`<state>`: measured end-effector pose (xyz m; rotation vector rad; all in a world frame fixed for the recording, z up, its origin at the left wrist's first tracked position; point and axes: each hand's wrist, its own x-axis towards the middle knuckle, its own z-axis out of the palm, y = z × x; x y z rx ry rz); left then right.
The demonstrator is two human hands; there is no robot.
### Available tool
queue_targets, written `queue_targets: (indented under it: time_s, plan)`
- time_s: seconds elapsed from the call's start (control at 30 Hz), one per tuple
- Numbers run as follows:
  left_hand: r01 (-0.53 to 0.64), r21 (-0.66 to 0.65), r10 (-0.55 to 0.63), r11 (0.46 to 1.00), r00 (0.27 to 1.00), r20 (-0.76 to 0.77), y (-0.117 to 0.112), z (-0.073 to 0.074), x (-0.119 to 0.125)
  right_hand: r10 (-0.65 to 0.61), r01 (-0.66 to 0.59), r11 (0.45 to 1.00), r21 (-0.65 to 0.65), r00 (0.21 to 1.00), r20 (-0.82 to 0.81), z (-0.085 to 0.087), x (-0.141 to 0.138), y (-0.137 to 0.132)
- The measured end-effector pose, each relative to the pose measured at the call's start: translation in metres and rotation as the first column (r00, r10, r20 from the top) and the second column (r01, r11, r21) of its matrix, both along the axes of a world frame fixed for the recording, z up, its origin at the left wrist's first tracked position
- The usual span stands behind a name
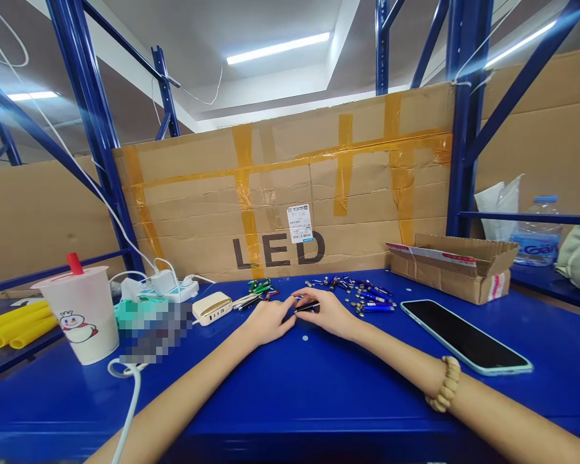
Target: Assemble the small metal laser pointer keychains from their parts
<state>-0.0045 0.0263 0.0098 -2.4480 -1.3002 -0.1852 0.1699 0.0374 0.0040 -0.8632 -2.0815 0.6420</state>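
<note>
My right hand is closed around a short, dark, shiny tube, pinched between thumb and fingers. Close against it is my left hand, its fingers bent in towards the same spot; what they hold, if anything, is hidden. Just beyond the right hand lies a scattered heap of small blue metallic tubes with little round silvery pieces among them. Behind the left hand is a smaller pile of green, red and dark tubes. The hands meet over the blue tabletop.
On the left stand a milky drink cup, a white power strip with cables and a cream power bank. To the right are a phone and an open cardboard box. A cardboard wall closes off the back.
</note>
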Motion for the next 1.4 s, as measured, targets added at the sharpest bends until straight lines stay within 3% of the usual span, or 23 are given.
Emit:
queue_targets:
  time_s: [0.23,0.5,0.77,0.93,1.0,1.07,1.13,1.27,1.4]
  plan:
    - [-0.042,0.004,0.042,0.999,0.999,0.003,0.0,0.003,0.001,0.017,-0.012,0.999,0.043,0.991,-0.135,-0.001,-0.003,0.002]
    - [-0.14,-0.024,0.142,0.99,0.986,0.093,0.003,0.001,0.0,-0.05,0.043,0.999,-0.034,0.969,-0.242,0.003,0.001,0.008]
    - [-0.04,0.016,0.038,0.999,0.991,0.13,0.001,-0.003,0.001,0.049,-0.056,0.998,-0.031,0.983,-0.177,0.001,-0.006,0.001]
    - [-0.04,0.011,0.038,0.999,0.983,0.181,0.003,-0.004,0.003,-0.091,0.091,0.988,0.122,0.996,-0.005,0.011,0.01,0.005]
    - [-0.056,-0.022,0.06,0.998,0.974,0.221,0.003,-0.005,0.005,-0.262,0.211,0.944,0.254,0.946,0.191,0.017,0.026,0.012]
    - [-0.072,-0.067,0.088,0.995,0.961,0.264,0.004,-0.006,0.006,-0.484,0.358,0.866,0.349,0.775,0.407,0.02,0.043,0.02]
    - [-0.099,-0.117,0.13,0.988,0.946,0.296,0.005,-0.007,0.007,-0.576,0.462,0.817,0.344,0.646,0.501,0.02,0.055,0.028]
    - [-0.092,-0.184,0.143,0.979,0.948,0.285,0.008,-0.008,0.009,-0.611,0.557,0.773,0.303,0.527,0.59,0.012,0.061,0.036]
    - [-0.057,-0.206,0.116,0.977,0.951,0.288,0.01,-0.007,0.009,-0.596,0.547,0.779,0.306,0.496,0.631,0.003,0.055,0.038]
